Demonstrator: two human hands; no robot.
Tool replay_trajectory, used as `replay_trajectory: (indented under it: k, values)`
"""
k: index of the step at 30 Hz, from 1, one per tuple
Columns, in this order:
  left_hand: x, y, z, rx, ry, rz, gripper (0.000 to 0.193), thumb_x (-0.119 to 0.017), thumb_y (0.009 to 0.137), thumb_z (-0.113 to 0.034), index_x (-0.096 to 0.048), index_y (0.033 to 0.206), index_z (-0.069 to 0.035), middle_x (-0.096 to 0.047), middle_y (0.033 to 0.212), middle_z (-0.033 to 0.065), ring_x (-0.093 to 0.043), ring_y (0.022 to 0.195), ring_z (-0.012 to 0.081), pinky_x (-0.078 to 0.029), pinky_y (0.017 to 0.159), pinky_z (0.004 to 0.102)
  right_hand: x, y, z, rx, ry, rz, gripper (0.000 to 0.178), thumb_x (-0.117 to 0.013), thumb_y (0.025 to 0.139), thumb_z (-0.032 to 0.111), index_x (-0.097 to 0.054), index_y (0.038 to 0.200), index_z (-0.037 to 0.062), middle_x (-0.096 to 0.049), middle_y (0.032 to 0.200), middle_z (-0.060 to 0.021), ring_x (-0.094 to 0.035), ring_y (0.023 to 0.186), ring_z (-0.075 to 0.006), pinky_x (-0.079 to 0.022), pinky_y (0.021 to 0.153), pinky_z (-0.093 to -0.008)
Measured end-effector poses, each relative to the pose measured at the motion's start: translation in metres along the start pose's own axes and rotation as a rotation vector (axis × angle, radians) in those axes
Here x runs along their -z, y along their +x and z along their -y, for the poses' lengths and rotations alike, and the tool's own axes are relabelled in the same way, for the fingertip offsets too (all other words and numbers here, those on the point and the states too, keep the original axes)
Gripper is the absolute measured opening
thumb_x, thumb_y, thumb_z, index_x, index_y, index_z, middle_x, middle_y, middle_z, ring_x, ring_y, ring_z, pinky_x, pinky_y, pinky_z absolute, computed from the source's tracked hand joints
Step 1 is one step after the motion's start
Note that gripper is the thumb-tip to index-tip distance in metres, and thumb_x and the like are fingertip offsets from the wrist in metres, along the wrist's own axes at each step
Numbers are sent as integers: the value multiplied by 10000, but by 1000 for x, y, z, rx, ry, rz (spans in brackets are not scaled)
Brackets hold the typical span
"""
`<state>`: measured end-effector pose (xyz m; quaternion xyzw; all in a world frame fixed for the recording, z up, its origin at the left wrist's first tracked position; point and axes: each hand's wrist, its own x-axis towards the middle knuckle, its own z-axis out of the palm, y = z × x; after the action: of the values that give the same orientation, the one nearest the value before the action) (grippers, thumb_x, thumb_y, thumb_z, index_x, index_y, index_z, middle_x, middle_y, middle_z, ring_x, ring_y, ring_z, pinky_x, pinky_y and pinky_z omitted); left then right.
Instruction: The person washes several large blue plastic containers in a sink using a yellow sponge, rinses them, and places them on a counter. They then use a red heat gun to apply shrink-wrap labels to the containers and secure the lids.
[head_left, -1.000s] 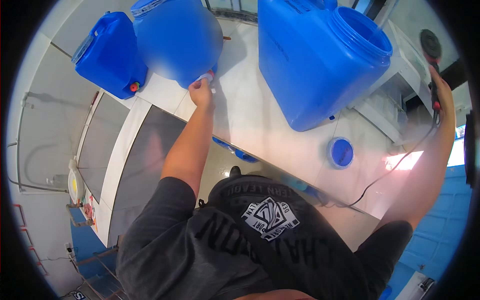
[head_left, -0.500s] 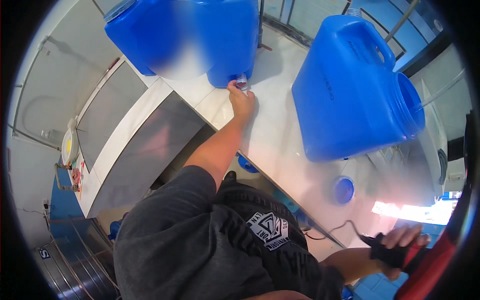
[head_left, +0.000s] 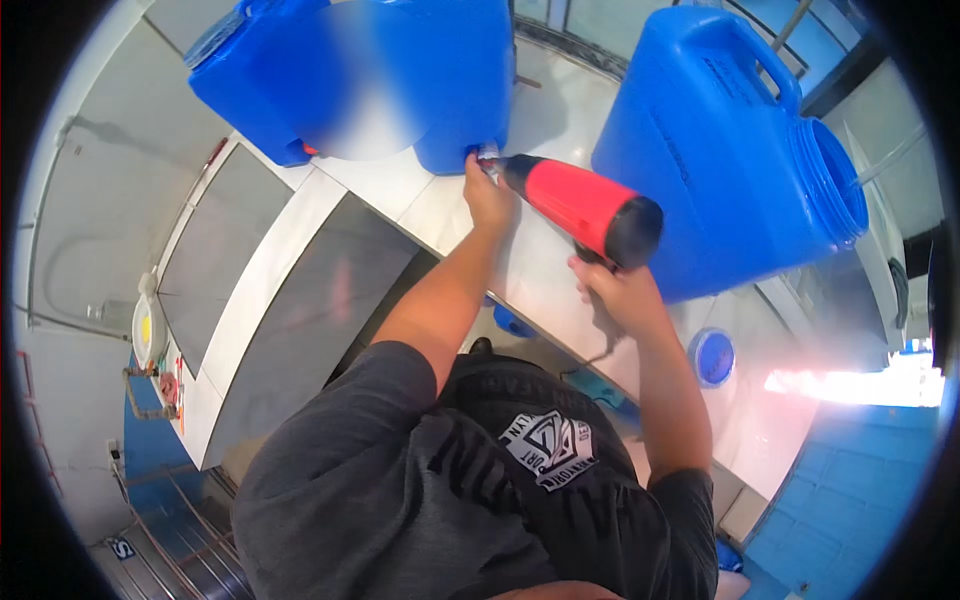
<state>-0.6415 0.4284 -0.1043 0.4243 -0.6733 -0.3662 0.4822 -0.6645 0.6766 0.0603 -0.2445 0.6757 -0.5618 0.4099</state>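
My left hand point(head_left: 488, 198) reaches to the lower front edge of a blue jug point(head_left: 460, 80), its fingers closed around a small cap-like fitting point(head_left: 487, 153) with a whitish and red covering. Fingers partly hide that piece. In my right hand point(head_left: 620, 290) is a red and black heat gun point(head_left: 578, 197), gripped by its handle. Its nozzle points left at the fitting, close to my left fingertips. A second blue jug point(head_left: 690, 170) with a side handle and a wide uncapped mouth lies to the right.
Another blue container point(head_left: 265, 85) stands at the far left. The jugs rest on a white tiled counter point(head_left: 420, 205) whose front edge runs diagonally before me. A round blue lid point(head_left: 712, 358) lies at the right. A dark cord hangs near the heat gun.
My right hand has brought the heat gun from the lower right up over the counter to the fitting. My left hand has stayed at the fitting.
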Motion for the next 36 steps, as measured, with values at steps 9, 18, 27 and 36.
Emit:
replay_trajectory:
  k: [9, 18, 27, 36]
  values:
    - [6, 4, 14, -8, -10, 76, 592, -613, 833, -1, -404, 1383, 58, -609, 1210, 278, -596, 1123, 432, -461, 961, 443, -9, 32, -7, -41, 53, -48, 344, -740, 814, 147, -599, 1094, 5, -621, 874, -49, -605, 682, -125, -521, 578, -292]
    - [9, 5, 3, 53, 10, 96, 568, -584, 856, 1, -405, 1392, 55, -618, 1210, 280, -610, 1126, 421, -470, 964, 430, -5, 40, -4, -58, 30, -64, 359, -723, 815, 186, -600, 1097, 1, -627, 893, -69, -623, 687, -138, -536, 582, -295]
    - [7, 5, 6, 37, -32, 116, 570, -574, 851, 17, -407, 1395, 54, -603, 1249, 277, -597, 1178, 402, -463, 990, 417, -17, 51, -6, -50, 49, -64, 299, -715, 812, 193, -618, 1027, 9, -616, 863, -71, -619, 672, -139, -534, 578, -293]
    - [6, 6, 16, 9, -87, 148, 625, -484, 833, 76, -312, 1433, 46, -539, 1332, 297, -539, 1281, 374, -434, 1047, 391, -9, 52, -2, -105, 9, -84, 331, -669, 854, 224, -606, 1093, 3, -651, 912, -84, -621, 689, -141, -535, 587, -290]
